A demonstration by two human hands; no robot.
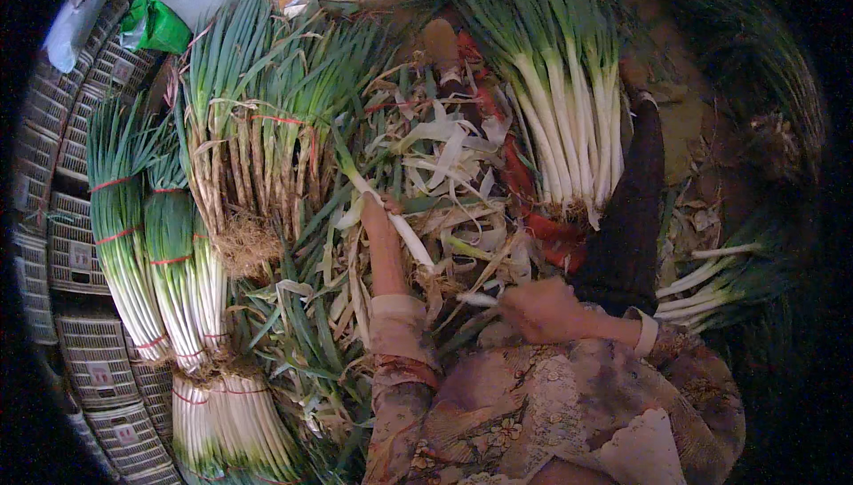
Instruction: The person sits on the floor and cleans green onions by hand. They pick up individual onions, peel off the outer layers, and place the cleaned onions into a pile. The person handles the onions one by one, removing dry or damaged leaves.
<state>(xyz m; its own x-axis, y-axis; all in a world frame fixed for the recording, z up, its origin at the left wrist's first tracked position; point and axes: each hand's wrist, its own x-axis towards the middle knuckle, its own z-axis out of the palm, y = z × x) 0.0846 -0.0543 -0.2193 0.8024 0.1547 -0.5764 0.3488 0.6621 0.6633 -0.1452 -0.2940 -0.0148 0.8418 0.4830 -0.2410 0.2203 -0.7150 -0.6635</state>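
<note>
My left hand [378, 212] is closed around the pale stalk of a single Welsh onion [408, 235]. Its green top points away from me and its rooted end lies towards my right hand. A short, pale, pointed object [478, 299] sticks out of my right hand [541, 310], whose fingers are curled round it; blur hides what it is. Under and around both hands lies a heap of peeled skins and leaves [443, 145]. To the right of the heap, a group of clean white-stalked Welsh onions [560, 118] rests beside my dark-trousered leg [630, 218].
Unpeeled onions [250, 145] with brown stalks and roots lie to the left. Beyond them are banded clean bundles [120, 252], more bundles [226, 412] nearer me, and stacked plastic crates [80, 245]. A green plastic bag [156, 24] sits on top. Loose onions [706, 292] lie at right.
</note>
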